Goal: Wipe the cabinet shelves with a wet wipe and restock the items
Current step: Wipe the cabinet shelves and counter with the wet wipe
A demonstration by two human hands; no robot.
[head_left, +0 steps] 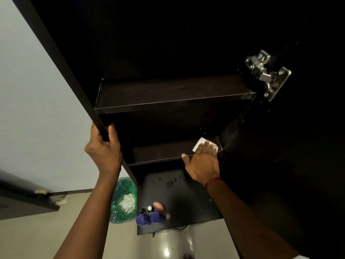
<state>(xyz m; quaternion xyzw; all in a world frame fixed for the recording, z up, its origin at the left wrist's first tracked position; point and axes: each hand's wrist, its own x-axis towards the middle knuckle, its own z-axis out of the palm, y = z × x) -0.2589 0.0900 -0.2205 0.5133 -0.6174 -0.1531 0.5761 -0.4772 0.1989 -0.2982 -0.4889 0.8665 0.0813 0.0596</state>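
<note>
A: Wipe location?
B: White wet wipe (202, 144) at right of centre, flat on the lower shelf (164, 153), near its right end. Right hand (202, 164) presses it, palm down, fingers straight and spread.
A: Left?
B: Left hand (103, 146), centre-left, fingers curled tight around the cabinet side panel (61, 66) edge.
A: Surroundings?
B: Upper shelf (168, 96) bare. Door hinge (267, 73) upper right. Below: dark base board (186, 199) with two blue bottles (149, 217) and small jars, green-lined bin (124, 200) just left of it.
</note>
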